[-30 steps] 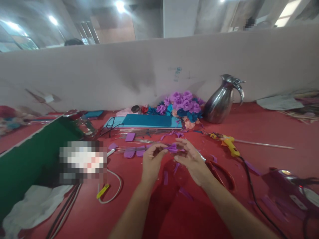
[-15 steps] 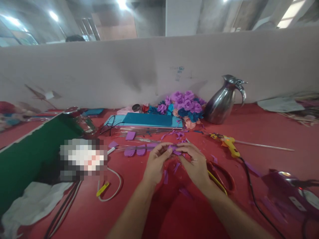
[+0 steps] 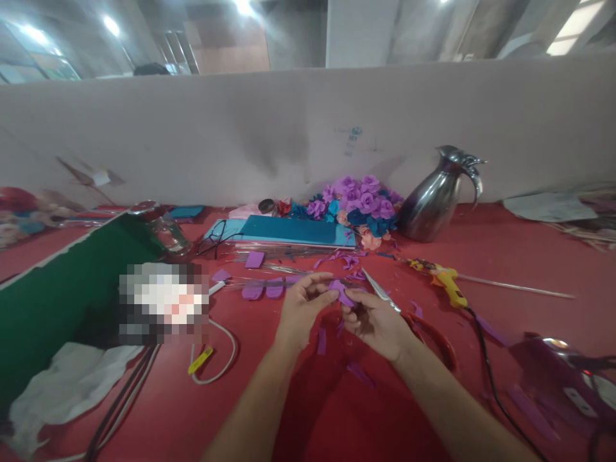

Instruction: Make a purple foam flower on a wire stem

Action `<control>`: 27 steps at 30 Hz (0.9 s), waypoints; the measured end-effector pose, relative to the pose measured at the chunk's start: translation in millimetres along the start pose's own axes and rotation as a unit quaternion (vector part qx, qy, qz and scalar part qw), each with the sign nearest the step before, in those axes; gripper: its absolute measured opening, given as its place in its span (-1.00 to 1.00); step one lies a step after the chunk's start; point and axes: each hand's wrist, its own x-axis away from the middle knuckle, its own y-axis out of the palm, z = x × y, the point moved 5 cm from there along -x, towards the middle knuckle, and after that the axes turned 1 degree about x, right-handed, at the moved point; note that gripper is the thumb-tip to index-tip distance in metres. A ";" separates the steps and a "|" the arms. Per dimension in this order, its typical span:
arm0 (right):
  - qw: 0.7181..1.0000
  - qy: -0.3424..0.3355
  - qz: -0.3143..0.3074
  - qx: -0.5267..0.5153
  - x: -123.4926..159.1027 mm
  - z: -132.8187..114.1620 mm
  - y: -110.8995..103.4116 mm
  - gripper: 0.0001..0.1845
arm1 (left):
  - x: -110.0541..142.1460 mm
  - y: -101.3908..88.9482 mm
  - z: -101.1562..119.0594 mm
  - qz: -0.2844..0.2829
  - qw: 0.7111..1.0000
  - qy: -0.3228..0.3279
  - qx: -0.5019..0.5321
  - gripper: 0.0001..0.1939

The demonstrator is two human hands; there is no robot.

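Observation:
A small purple paper petal (image 3: 341,292) is pinched between my two hands over the red table. My left hand (image 3: 304,308) grips its left edge with thumb and fingers. My right hand (image 3: 374,321) closes on its right edge, palm turned partly up. Behind my left hand lie purple petal pieces (image 3: 275,288) in a row. Scissors (image 3: 380,290) rest beside my right hand, their blades pointing away and their handles partly behind my forearm. Purple paper scraps (image 3: 321,341) are strewn below and around both hands.
Purple and blue paper flowers (image 3: 368,196) are heaped at the back, near a steel jug (image 3: 430,199). To the right are a yellow glue gun (image 3: 450,287) with a black cord and a power strip (image 3: 572,378). Blue sheets (image 3: 293,229) lie behind; a green box (image 3: 62,301) stands left.
My right hand has turned palm-up and shifted slightly down, so the purple petal shows more fully. The scissors' blades are now uncovered. The whole view has shifted a little.

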 end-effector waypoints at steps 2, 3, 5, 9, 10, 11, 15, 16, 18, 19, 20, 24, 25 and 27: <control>0.996 0.059 -0.037 -0.052 -1.1 4.0 1.0 -0.89 | 0.0 0.8 -0.9 -0.011 1.000 -0.005 0.004 -0.69; 0.993 0.078 -0.058 -0.070 -1.2 4.8 1.8 -0.91 | 0.2 1.3 -0.9 -0.013 1.000 -0.005 0.007 -0.69; 0.987 0.095 -0.089 -0.092 -0.8 5.0 2.7 -0.94 | 0.7 2.2 -0.2 -0.012 1.000 -0.005 0.011 -0.69; 0.985 0.087 -0.123 -0.089 0.4 3.7 4.6 -0.95 | 1.5 4.4 1.9 -0.012 1.000 -0.006 0.009 -0.68; 0.985 0.079 -0.130 -0.077 0.7 3.1 5.5 -0.94 | 1.6 4.8 2.4 -0.015 1.000 -0.006 0.010 -0.68; 0.987 0.071 -0.133 -0.061 1.1 2.6 6.3 -0.92 | 1.6 4.9 2.9 -0.017 1.000 -0.006 0.014 -0.68; 0.996 0.002 -0.077 0.048 1.5 -2.9 3.3 -0.81 | 1.1 1.7 1.0 -0.011 0.998 -0.042 0.047 -0.74; 0.993 -0.034 -0.047 0.101 2.0 -6.7 1.2 -0.78 | 0.9 0.6 -0.3 -0.010 0.997 -0.056 0.046 -0.75; 0.971 -0.110 0.003 0.214 4.2 -15.6 -1.4 -0.73 | 0.7 -0.3 -2.6 -0.021 0.997 -0.073 0.019 -0.75; 0.956 -0.140 0.019 0.258 5.5 -19.5 -1.7 -0.73 | 0.5 -0.1 -3.6 -0.031 0.997 -0.074 -0.001 -0.76; 0.944 -0.161 0.030 0.285 6.6 -22.7 -1.8 -0.72 | 0.3 0.2 -4.4 -0.038 0.997 -0.070 -0.017 -0.77; 0.949 -0.177 0.061 0.254 7.6 -26.7 -4.2 -0.68 | -0.8 -1.4 -9.7 0.004 0.998 -0.058 0.004 -0.76; 0.951 -0.173 0.060 0.251 7.0 -25.9 -4.2 -0.67 | -0.6 -1.5 -11.8 0.019 0.998 -0.061 0.015 -0.76; 0.940 -0.185 0.056 0.281 5.6 -25.5 -4.1 -0.69 | 0.2 0.6 -17.0 0.030 0.997 -0.069 0.023 -0.76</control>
